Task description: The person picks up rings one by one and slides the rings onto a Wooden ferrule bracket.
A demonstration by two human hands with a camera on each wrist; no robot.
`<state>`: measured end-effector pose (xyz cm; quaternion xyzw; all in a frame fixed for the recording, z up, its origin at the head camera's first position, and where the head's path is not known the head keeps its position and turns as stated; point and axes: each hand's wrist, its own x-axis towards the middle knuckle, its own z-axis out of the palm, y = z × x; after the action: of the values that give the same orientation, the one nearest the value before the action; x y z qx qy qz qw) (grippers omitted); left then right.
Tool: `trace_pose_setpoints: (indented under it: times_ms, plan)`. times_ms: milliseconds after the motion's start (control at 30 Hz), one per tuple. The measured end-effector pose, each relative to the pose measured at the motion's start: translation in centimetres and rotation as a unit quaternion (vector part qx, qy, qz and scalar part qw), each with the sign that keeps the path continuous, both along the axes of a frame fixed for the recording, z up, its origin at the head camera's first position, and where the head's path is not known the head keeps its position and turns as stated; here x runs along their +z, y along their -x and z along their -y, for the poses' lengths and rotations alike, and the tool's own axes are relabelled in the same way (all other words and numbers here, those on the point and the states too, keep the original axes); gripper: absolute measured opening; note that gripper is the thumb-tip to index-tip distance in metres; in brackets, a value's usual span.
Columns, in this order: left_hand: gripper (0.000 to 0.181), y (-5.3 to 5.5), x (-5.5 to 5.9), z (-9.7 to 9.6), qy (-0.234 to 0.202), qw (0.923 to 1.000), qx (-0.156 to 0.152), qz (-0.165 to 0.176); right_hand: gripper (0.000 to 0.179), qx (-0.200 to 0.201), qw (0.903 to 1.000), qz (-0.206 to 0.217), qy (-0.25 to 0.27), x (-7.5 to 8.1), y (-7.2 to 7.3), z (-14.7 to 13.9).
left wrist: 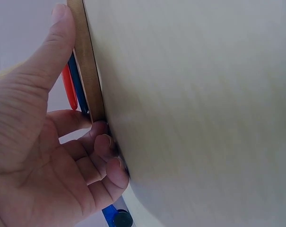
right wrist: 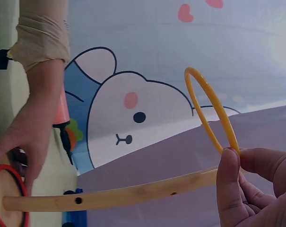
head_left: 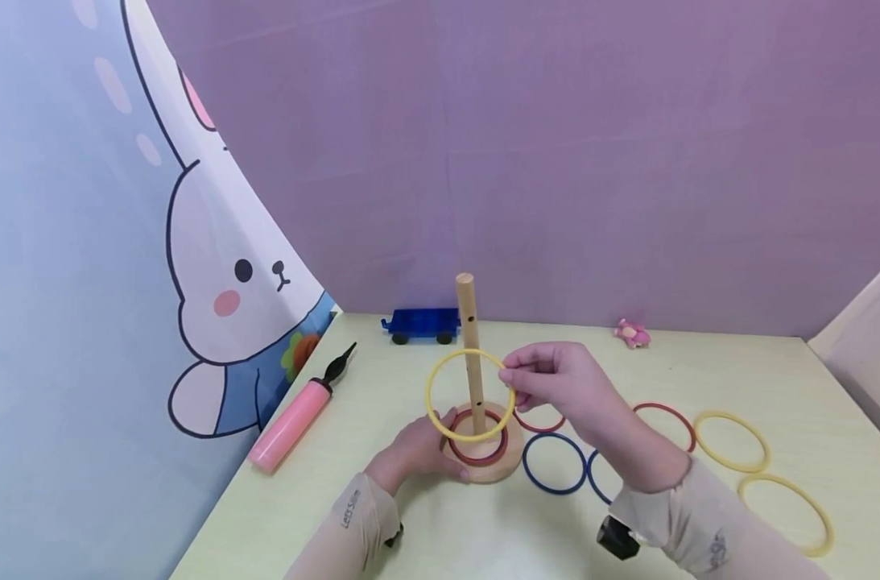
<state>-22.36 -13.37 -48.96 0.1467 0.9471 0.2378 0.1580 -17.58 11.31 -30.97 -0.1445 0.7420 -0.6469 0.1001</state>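
Nearest, the left sleeve (head_left: 367, 515) and right sleeve (head_left: 700, 515) reach in over the pale surface (head_left: 483, 532), with a yellow ring (head_left: 822, 515) lying at the right. The left hand (head_left: 419, 447) grips the edge of a round wooden base (head_left: 486, 475), thumb on the near side and fingers curled at the far side. On that base a red ring and a blue ring (left wrist: 76, 80) lie stacked around the upright post (head_left: 474, 377).

The right hand (head_left: 559, 377) pinches one yellow hoop (head_left: 471, 439) between thumb and fingers; it is held tilted up on the near side of the post, not around it. Right of the base lie two blue hoops (head_left: 555, 491), another yellow hoop and two red hoops (head_left: 689, 435), some partly hidden by the right arm.

Left of the base rests a pink pump (head_left: 295, 423). Farther off stand a blue toy wagon (head_left: 423, 322) and a small pink toy (head_left: 632, 333), before a purple cloth (head_left: 592, 161) and a rabbit print (head_left: 229, 330).
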Motion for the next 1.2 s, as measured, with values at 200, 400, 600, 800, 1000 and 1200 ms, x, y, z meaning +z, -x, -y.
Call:
trace_pose_setpoints:
  times_ms: [200,400,600,800,1000,1200]
  plan:
    - [0.112,0.2,-0.4,0.0,0.008,0.9999,0.0,-0.012,0.026,-0.007,0.9999,-0.014,0.004,1.8,0.3,-0.3]
    - [0.115,0.2,0.0,0.2,0.031,0.9994,0.004,-0.013,0.029,-0.009,0.9995,-0.025,0.017,3.3,0.6,-0.6]
    - [0.115,-0.1,0.5,0.1,0.035,0.9994,0.005,-0.005,0.028,-0.019,0.9988,-0.038,0.023,4.4,0.8,-0.7]
    - [0.115,-0.3,0.2,0.0,0.028,0.9996,0.009,0.004,0.027,-0.029,0.9982,-0.038,0.037,5.1,1.0,-0.4]
    - [0.115,-0.4,0.1,0.0,0.029,0.9995,0.006,0.0,0.029,-0.043,0.9964,-0.041,0.06,5.6,1.3,0.1]
    - [0.114,-0.4,0.2,0.0,0.03,0.9995,0.012,0.001,0.025,-0.066,0.9921,-0.052,0.093,6.1,1.6,0.2]
